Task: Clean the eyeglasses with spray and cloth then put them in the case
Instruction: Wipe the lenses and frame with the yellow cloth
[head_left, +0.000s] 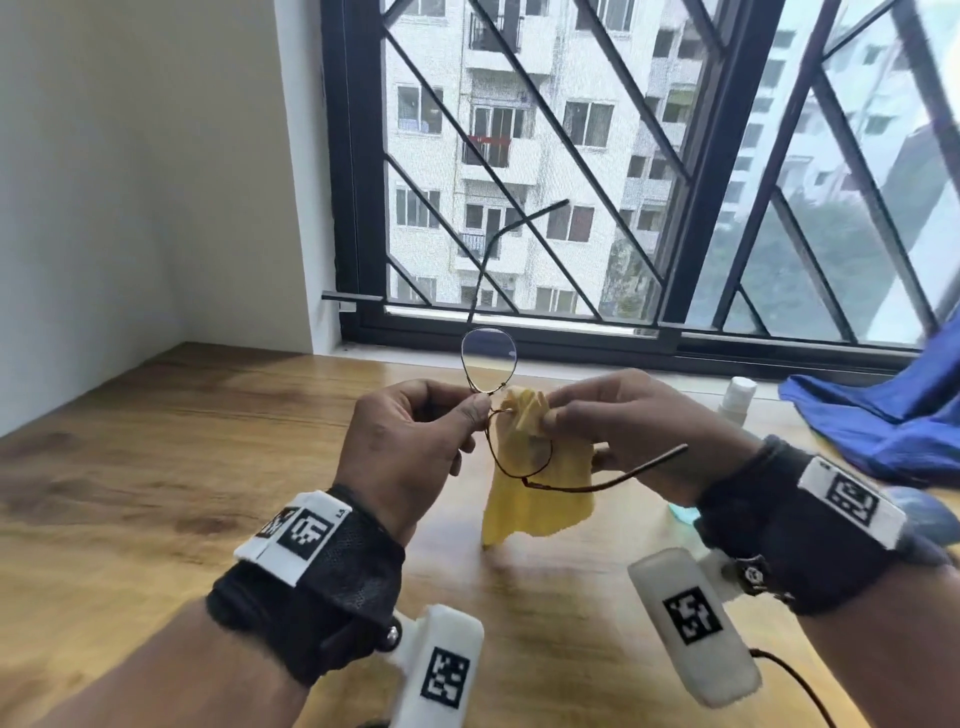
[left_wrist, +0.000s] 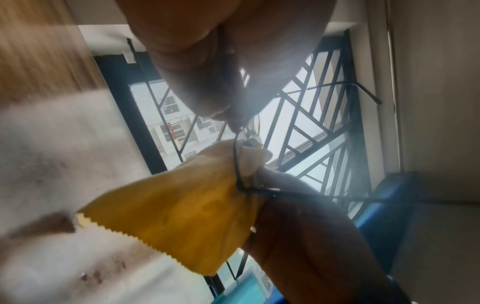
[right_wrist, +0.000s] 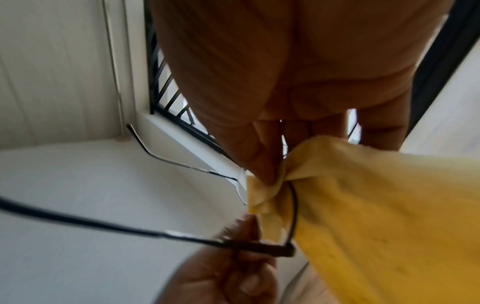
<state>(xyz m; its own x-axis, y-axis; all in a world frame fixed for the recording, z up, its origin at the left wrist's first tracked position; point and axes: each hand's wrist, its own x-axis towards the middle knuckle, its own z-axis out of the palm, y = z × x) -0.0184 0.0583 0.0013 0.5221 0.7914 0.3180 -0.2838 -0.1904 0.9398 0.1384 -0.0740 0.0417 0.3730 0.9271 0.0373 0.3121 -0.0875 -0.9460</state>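
Mid-wipe. Left hand pinches the eyeglasses at the bridge, held in the air above the desk, temples unfolded. Right hand pinches the yellow cloth around the lens on its side; the other lens sticks up bare past the left fingers. White bottle, likely the spray, stands beyond the right hand, so spraying is probably done. Left: finish wiping, fold the temples, case them. No clear case in view; something blue-green sits under the right wrist, can't tell what.
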